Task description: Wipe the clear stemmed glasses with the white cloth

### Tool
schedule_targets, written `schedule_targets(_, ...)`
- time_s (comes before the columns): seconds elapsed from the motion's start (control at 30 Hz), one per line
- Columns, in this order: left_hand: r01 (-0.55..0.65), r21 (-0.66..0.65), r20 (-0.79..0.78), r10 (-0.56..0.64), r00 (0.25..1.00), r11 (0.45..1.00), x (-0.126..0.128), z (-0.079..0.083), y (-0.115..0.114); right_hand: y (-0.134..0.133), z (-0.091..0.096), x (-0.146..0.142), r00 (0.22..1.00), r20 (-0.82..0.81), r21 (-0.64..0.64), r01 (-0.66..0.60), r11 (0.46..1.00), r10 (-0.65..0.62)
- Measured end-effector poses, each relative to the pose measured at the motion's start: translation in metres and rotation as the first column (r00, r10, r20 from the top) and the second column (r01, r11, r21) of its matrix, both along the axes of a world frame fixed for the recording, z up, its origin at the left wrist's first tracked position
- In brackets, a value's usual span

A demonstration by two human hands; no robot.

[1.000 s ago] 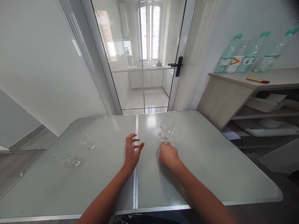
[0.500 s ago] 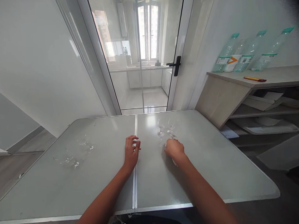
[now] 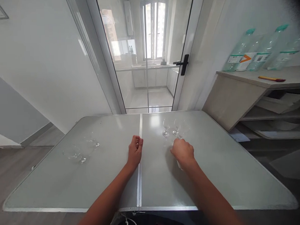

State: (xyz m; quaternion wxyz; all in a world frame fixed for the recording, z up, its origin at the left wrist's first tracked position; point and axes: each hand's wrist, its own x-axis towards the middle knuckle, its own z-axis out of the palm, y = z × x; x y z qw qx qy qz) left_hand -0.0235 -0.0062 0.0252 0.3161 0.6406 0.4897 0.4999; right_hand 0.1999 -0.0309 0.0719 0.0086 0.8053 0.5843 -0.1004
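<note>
My right hand (image 3: pixel 183 152) is closed, low over the table, and a bit of white cloth (image 3: pixel 179 164) pokes out beneath it. Just beyond its knuckles is a clear stemmed glass (image 3: pixel 183 128); whether my fingers touch its base is hidden. Two more stemmed glasses stand upright behind, one on the left (image 3: pixel 166 126) and one in the middle (image 3: pixel 175 127). My left hand (image 3: pixel 135 149) rests near the table's centre seam, fingers curled in, with nothing visible in them. Towards the left, clear stemmed glasses lie tipped over, one nearer (image 3: pixel 75 155) and one farther (image 3: pixel 93 142).
The pale table (image 3: pixel 113 179) has metal edging and a centre seam. Beyond it stands a glass door with a black handle (image 3: pixel 184 64). On the right, a shelf unit (image 3: pixel 213 97) carries several plastic bottles (image 3: pixel 260 54) and a yellow-and-red stick-like item (image 3: pixel 272 78).
The view has turned slightly left, so everything sits farther right in it. My left fingers have curled closer together. My right hand stays closed in about the same place by the glasses.
</note>
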Motion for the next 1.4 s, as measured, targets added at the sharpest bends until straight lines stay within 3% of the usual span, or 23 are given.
schedule_targets(0.1, -0.087, 0.072, -0.208, 0.100, 0.973, 0.994, -0.016, 0.007, 0.009, -0.004, -0.003, -0.016, 0.992, -0.009, -0.010, -0.129, 0.992, 0.129)
schedule_targets(0.17, -0.252, 0.153, -0.273, 0.287, 0.918, 0.955, -0.034, 0.015, 0.017, -0.005, -0.010, -0.028, 0.974, -0.026, -0.042, -0.226, 0.973, 0.225)
schedule_targets(0.27, -0.542, 0.220, -0.276, 0.585, 0.763, 0.811, -0.065, 0.031, 0.027, -0.004, -0.019, -0.040, 0.957, -0.052, -0.045, -0.287, 0.957, 0.285)
schedule_targets(0.33, -0.654, 0.218, -0.296, 0.688, 0.663, 0.724, -0.083, 0.040, 0.030, -0.003, -0.023, -0.041, 0.954, -0.067, -0.039, -0.295, 0.955, 0.292)
schedule_targets(0.57, -0.825, 0.179, -0.343, 0.820, 0.458, 0.535, -0.125, 0.048, 0.039, 0.001, -0.028, -0.035, 0.949, -0.081, -0.026, -0.308, 0.951, 0.305)
schedule_targets(0.83, -0.867, 0.165, -0.485, 0.805, 0.343, 0.469, -0.161, 0.047, 0.058, 0.003, -0.034, -0.034, 0.939, -0.109, -0.002, -0.327, 0.945, 0.325)
schedule_targets(0.93, -0.854, 0.197, -0.486, 0.805, 0.342, 0.481, -0.160, 0.047, 0.056, 0.002, -0.034, -0.033, 0.939, -0.128, 0.020, -0.320, 0.947, 0.320)
schedule_targets(1.0, -0.822, 0.229, -0.454, 0.804, 0.384, 0.521, -0.155, 0.047, 0.055, 0.001, -0.033, -0.035, 0.934, -0.147, 0.044, -0.324, 0.945, 0.326)
schedule_targets(1.07, -0.740, 0.279, -0.395, 0.775, 0.493, 0.613, -0.147, 0.047, 0.053, 0.001, -0.031, -0.040, 0.921, -0.165, 0.073, -0.346, 0.935, 0.353)
schedule_targets(1.1, -0.656, 0.298, -0.367, 0.717, 0.592, 0.694, -0.141, 0.047, 0.053, 0.000, -0.031, -0.042, 0.910, -0.183, 0.101, -0.359, 0.928, 0.372)
schedule_targets(1.17, -0.416, 0.304, -0.310, 0.502, 0.808, 0.857, -0.124, 0.047, 0.050, 0.000, -0.030, -0.049, 0.858, -0.291, 0.215, -0.373, 0.902, 0.424)
schedule_targets(1.23, -0.170, 0.263, -0.226, 0.232, 0.946, 0.950, -0.104, 0.045, 0.045, -0.001, -0.030, -0.054, 0.745, -0.473, 0.363, -0.321, 0.875, 0.470)
schedule_targets(1.3, 0.009, 0.206, -0.115, 0.015, 0.993, 0.978, -0.084, 0.041, 0.038, 0.000, -0.032, -0.057, 0.610, -0.623, 0.465, -0.215, 0.859, 0.490)
schedule_targets(1.4, 0.246, 0.145, 0.004, -0.249, 0.968, 0.958, -0.062, 0.035, 0.028, 0.001, -0.035, -0.056, 0.486, -0.714, 0.490, -0.168, 0.856, 0.504)
